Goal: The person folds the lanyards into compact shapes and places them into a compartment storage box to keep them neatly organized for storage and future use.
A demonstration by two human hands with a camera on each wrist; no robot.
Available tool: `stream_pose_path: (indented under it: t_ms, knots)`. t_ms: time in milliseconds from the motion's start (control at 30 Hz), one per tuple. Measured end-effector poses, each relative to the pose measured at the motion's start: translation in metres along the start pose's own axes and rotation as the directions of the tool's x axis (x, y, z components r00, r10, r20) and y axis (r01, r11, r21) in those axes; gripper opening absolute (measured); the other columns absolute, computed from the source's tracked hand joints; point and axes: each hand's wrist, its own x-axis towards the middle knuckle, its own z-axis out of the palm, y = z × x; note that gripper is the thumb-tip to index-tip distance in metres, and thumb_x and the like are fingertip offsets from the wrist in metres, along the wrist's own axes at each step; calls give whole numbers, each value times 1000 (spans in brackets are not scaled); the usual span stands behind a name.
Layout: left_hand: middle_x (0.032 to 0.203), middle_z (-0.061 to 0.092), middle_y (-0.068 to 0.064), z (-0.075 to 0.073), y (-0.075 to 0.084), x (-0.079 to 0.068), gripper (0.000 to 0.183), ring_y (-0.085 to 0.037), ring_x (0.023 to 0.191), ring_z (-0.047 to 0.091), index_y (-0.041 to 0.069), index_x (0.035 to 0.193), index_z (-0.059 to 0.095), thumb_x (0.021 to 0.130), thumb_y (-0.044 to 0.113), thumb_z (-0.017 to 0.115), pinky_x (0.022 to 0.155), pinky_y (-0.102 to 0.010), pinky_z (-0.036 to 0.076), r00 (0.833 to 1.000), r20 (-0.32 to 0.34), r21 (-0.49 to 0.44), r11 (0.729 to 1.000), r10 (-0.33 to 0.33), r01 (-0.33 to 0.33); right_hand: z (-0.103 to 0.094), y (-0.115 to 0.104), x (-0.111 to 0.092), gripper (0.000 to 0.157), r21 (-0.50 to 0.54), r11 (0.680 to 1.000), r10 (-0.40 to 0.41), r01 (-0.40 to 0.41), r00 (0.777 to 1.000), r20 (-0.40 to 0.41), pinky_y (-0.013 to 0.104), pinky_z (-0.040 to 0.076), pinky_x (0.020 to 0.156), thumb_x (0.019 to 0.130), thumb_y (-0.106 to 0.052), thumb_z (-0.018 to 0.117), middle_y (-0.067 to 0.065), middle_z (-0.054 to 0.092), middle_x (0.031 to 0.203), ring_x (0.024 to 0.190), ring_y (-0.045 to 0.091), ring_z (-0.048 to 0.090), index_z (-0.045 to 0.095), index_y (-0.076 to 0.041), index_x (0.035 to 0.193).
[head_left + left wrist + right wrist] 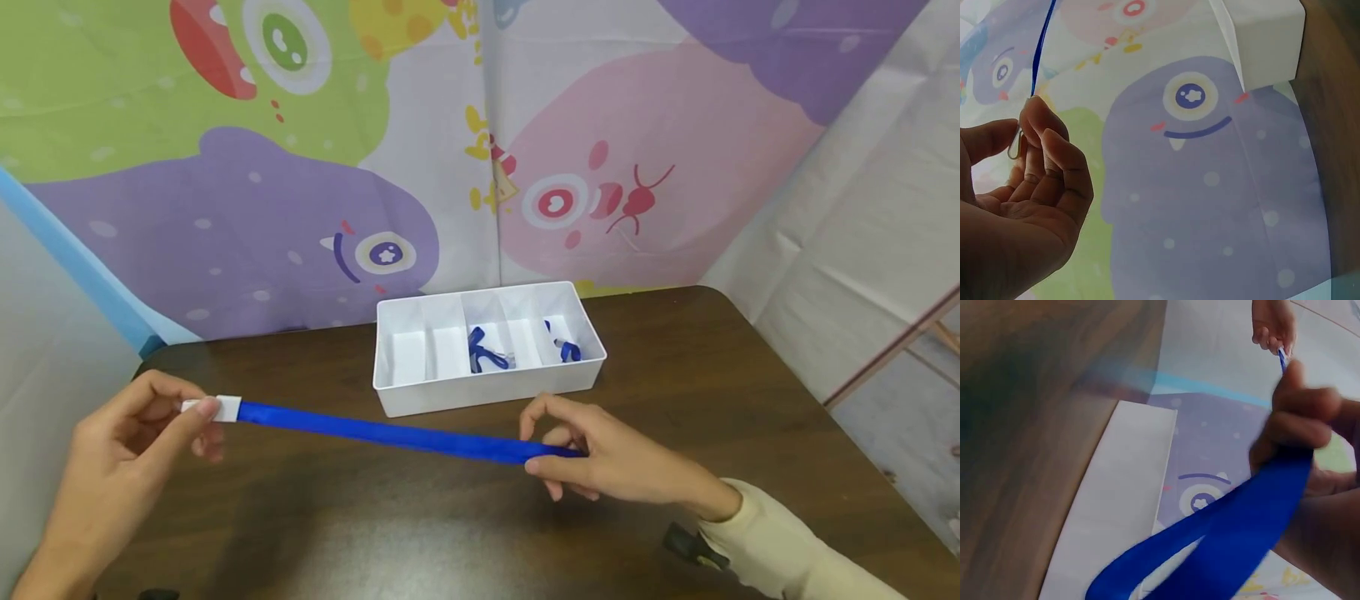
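Observation:
A blue lanyard (375, 431) is stretched between both hands above the table, in front of a white divided box. My left hand (138, 446) pinches its white end piece (228, 408) between thumb and fingers; a small metal hook (1015, 147) shows there in the left wrist view. My right hand (600, 454) pinches the strap at its other end. From that hand, in the right wrist view, a loop of the blue strap (1254, 519) hangs down.
The white box (487, 392) stands at the table's back edge. Blue lanyards (487, 357) lie in a middle compartment, and another blue strap (570, 352) in the right one. Behind is a cartoon-printed cloth (300, 192). A dark strap piece (693, 546) is by the right sleeve.

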Motion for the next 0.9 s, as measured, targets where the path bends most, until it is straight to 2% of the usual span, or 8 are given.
stream_pose_path:
  t_ms: [133, 267, 400, 600, 733, 900]
  knots:
    - [69, 62, -13, -2, -1, -1, 6, -18, 63, 63, -9, 99, 57, 94, -12, 57, 60, -24, 54, 1000, -3, 6, 1000, -9, 9, 1, 0, -2, 15, 66, 998, -13, 15, 1000, -20, 28, 34, 35, 102, -10, 57, 13, 63, 69, 43, 15, 42, 47, -8, 114]
    - [69, 62, -11, -2, 0, -2, 6, -18, 63, 62, -9, 99, 57, 94, -13, 58, 61, -23, 55, 1000, -2, 30, 999, -24, 24, -1, 1, -4, 13, 37, 999, -4, 4, 1000, -5, 25, 38, 39, 103, -11, 54, 11, 65, 69, 46, 17, 46, 50, -7, 115]
    - [69, 63, -12, -5, -4, -3, 6, -18, 61, 62, -10, 99, 57, 94, -12, 58, 62, -23, 55, 999, -27, 24, 999, -23, 24, -7, 3, -7, 6, -22, 1000, -14, 15, 999, 44, 24, 42, 42, 103, -12, 55, 8, 65, 68, 49, 18, 50, 59, -9, 105]
    - [69, 63, -12, -10, -11, -4, 5, -18, 61, 62, -9, 99, 58, 94, -11, 58, 62, -22, 54, 998, -48, 67, 997, -39, 42, -20, 3, -13, 17, -115, 991, -50, 62, 994, 101, 26, 42, 42, 103, -15, 55, 0, 63, 67, 53, 11, 51, 71, -17, 97]
    - [69, 63, -12, -10, -13, -4, 5, -18, 62, 62, -9, 99, 58, 94, -11, 58, 62, -23, 55, 999, -29, 82, 996, -44, 46, -26, 2, -18, 16, -109, 992, -47, 61, 991, 122, 27, 43, 44, 104, -13, 52, 1, 64, 70, 55, 14, 53, 68, -15, 101]
    - [70, 64, -13, -10, -14, -4, 4, -18, 62, 62, -8, 99, 58, 95, -10, 58, 61, -24, 55, 998, -31, 88, 995, -51, 54, -33, 3, -26, 5, -33, 999, -15, 18, 996, 93, 27, 47, 49, 104, -9, 52, 6, 65, 72, 57, 22, 54, 53, -8, 109]
